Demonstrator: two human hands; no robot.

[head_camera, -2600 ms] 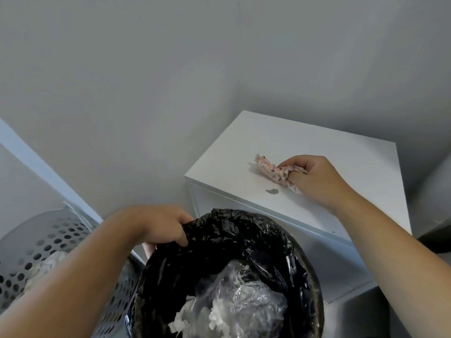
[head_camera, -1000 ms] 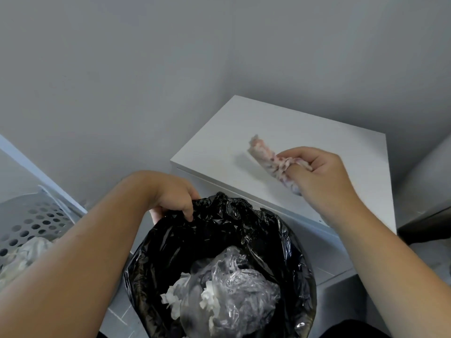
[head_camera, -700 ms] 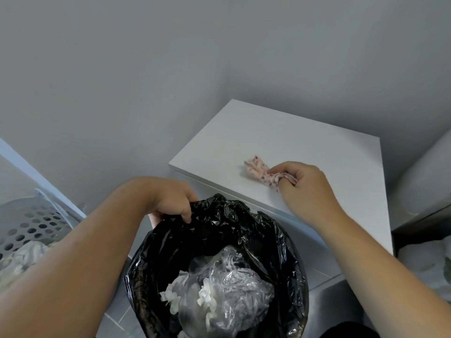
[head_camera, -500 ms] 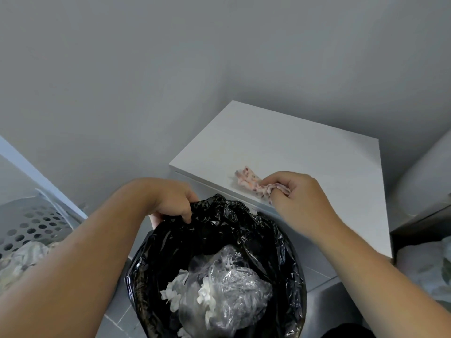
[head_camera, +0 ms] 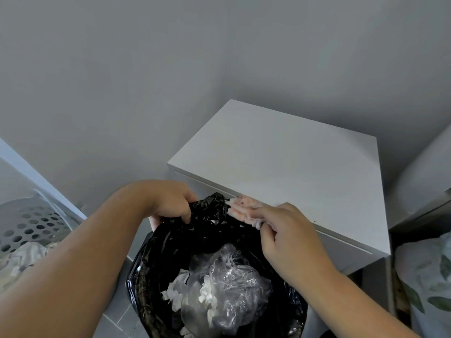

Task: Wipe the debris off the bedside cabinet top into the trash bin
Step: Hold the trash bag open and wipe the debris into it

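Note:
The white bedside cabinet top (head_camera: 288,164) stands in the room's corner and looks bare, apart from a tiny dark speck near its front edge. My right hand (head_camera: 288,237) grips a pink patterned cloth (head_camera: 241,208), which hangs over the cabinet's front edge above the trash bin. The trash bin (head_camera: 170,269) has a black liner and holds crumpled clear plastic and white paper scraps. My left hand (head_camera: 170,203) clutches the bin's far rim, holding it close under the cabinet edge.
A grey perforated laundry basket (head_camera: 31,223) with cloth in it stands at the left. At the right edge are a white rounded object (head_camera: 429,172) and fabric with a leaf print (head_camera: 429,281). Grey walls close in behind the cabinet.
My right hand has dragged the cloth from the middle of the cabinet top to its front edge and over the bin. The small grey speck seen earlier is gone from the top.

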